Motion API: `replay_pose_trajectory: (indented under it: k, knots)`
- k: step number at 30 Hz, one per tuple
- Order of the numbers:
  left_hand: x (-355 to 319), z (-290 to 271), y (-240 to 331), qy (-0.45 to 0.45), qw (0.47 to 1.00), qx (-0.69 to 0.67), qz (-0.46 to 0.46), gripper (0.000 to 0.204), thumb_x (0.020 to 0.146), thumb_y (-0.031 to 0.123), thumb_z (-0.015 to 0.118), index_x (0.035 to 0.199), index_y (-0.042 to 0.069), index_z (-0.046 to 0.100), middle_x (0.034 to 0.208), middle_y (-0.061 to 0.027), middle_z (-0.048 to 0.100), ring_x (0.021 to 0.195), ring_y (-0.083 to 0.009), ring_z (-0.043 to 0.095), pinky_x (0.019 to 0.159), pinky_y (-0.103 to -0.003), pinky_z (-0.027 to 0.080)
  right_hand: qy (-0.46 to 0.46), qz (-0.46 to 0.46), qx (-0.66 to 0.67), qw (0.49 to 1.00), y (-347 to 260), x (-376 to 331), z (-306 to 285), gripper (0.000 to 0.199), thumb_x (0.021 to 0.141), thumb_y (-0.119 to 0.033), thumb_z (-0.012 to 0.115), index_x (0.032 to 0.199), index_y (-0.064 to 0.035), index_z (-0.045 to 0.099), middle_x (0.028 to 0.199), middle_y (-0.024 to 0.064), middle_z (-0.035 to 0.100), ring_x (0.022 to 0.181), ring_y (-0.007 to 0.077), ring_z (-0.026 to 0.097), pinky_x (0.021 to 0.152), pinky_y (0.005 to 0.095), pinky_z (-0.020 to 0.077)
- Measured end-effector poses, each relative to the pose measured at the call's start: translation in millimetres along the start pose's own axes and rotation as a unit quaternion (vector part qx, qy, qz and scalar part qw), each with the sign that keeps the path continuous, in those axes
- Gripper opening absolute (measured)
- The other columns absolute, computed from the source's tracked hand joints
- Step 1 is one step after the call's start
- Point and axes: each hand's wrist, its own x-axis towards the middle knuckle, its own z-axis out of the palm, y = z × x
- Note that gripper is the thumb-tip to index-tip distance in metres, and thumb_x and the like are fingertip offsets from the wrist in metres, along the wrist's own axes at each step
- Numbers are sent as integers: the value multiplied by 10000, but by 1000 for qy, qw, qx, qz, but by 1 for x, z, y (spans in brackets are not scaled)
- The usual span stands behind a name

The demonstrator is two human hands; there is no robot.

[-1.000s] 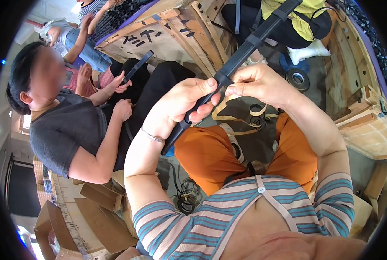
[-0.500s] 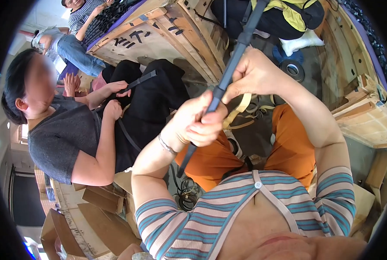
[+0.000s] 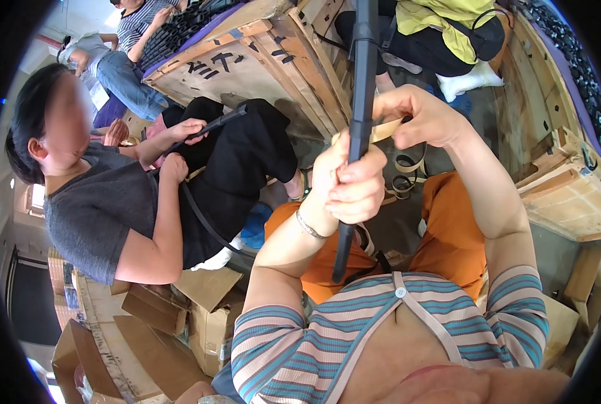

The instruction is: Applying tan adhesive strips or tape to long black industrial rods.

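A long dark-grey rod (image 3: 364,67) with a stepped middle stands nearly upright before me, its lower end near my lap. My left hand (image 3: 351,176) is wrapped round it below the middle. Just to the right of the rod, my right hand (image 3: 423,120) pinches a pale yellow strip (image 3: 385,129). This strip meets the rod above my left fist; whether it is stuck there I cannot tell. A dark curled length of strip (image 3: 418,165) hangs below my right hand.
At my left a seated person in a dark grey shirt (image 3: 98,202) holds a similar black rod (image 3: 223,121). Wooden crates (image 3: 307,81) stand ahead and at the right (image 3: 563,185). Cardboard boxes (image 3: 209,323) lie at the lower left. Another person's yellow garment (image 3: 448,30) shows ahead.
The rod has swung more upright, and its lower end has moved right. My left hand has shifted right and up along with it; my right hand has moved off the rod, drawing the strip sideways.
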Motion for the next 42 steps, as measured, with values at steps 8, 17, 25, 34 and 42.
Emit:
replay_pose_trajectory:
  k: [8,17,25,34,42]
  knots:
    - [-6,-17,3,44,999,1,28,468,932,435,334,650,70,415,433,-20,424,292,-120,407,271,-212,306,46,-45,-104,992,-2,5,-5,211,805,-174,666,902,13,655,736,3,613,679,36,514,616,189,422]
    - [-20,-27,22,275,904,325,37,461,891,438,414,703,19,446,500,-66,429,364,-168,423,352,-268,340,201,-1,-54,978,-17,-1,-21,244,853,-187,586,997,8,611,791,-23,584,492,-42,300,401,148,187]
    - [2,-14,40,347,809,461,116,374,892,362,489,943,-4,539,660,-111,560,460,-163,497,425,-226,391,179,-40,-34,982,-6,2,-13,155,860,-136,576,862,12,622,724,-15,584,691,32,508,690,203,420]
    - [-11,-36,68,472,755,428,156,371,924,281,345,1077,-7,522,860,-73,585,688,-150,518,554,-241,403,294,92,-134,942,36,7,-51,270,859,-191,582,1025,21,604,902,29,631,828,82,556,759,224,432]
    - [-34,-35,81,448,755,413,241,379,915,265,388,1170,6,493,898,-61,594,745,-169,512,632,-287,417,141,200,-232,941,50,14,-29,228,880,-175,548,991,7,628,888,25,632,845,76,555,786,221,425]
